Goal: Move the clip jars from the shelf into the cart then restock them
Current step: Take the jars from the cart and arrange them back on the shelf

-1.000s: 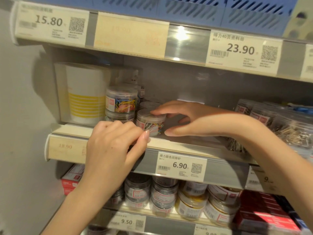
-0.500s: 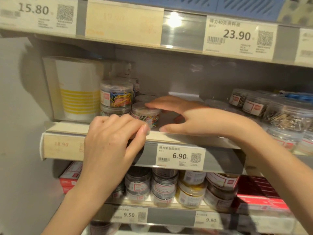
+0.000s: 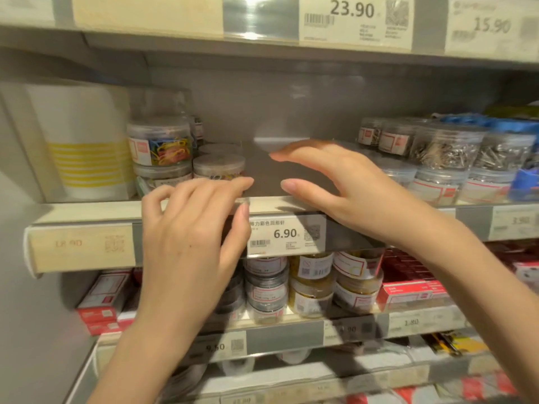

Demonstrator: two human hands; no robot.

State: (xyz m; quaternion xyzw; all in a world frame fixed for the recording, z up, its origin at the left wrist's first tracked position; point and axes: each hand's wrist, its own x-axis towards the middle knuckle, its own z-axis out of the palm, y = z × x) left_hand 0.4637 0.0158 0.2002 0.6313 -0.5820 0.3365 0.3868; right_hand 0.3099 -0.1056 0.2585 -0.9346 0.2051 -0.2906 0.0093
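At shelf (image 3: 87, 209) front — both hands empty; left hand (image 3: 189, 228) loosely curled; right hand (image 3: 344, 185) spread.

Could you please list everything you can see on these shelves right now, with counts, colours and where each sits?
Coloured-clip jars: at least four, clear with multicoloured clips, middle shelf left, two stacked at the front.
Silver-clip jars: several, clear with metallic clips, middle shelf right, stacked.
Striped box: one, white with yellow stripes, middle shelf far left.
Price tag 6.90: one, white, middle shelf edge.
Price tag 23.90: one, white, top shelf edge.
Lower jars: several, grey and gold contents, shelf below, stacked.
Red boxes: several, shelf below, both sides.
Left hand: fingers loosely curled at the shelf edge, holding nothing.
Right hand: open over the bare middle shelf, holding nothing.
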